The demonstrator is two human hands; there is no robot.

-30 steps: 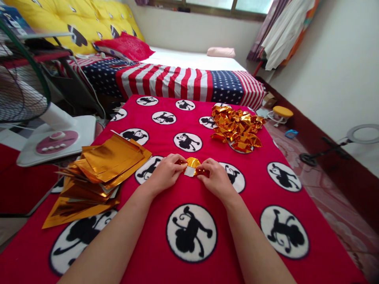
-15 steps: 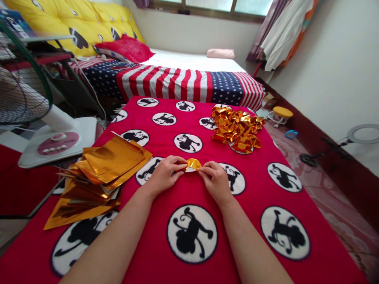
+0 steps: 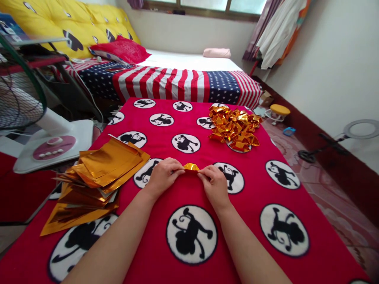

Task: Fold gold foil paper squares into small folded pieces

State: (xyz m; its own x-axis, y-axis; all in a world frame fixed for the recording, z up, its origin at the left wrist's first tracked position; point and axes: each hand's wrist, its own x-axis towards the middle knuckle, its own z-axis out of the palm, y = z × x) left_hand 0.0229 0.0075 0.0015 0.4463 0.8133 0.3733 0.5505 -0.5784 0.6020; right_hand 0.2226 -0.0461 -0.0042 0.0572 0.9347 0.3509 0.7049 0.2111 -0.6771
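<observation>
Fingers (image 3: 178,170): your left hand (image 3: 166,176) and right hand (image 3: 215,184) each pinch one end of a folded gold foil piece (image 3: 191,167), stretched between them at the middle of the red cloth (image 3: 145,240); contact with the cloth cannot be told. Just beside your left hand, crowding that side: fanned stack of flat gold sheets (image 3: 109,161). Beyond your right hand, well apart: heap of folded gold pieces (image 3: 233,128). Farther left: fan base (image 3: 84,136), white. Past the far edge: striped, starred bed cover (image 3: 174,83). Right, on the floor: yellow-topped stool (image 3: 280,109).

Single head-worn view; faces forward and down over red cloth (image 3: 148,244); hands (image 3: 165,176) mid-frame, near; bed (image 3: 177,61) farther off
</observation>
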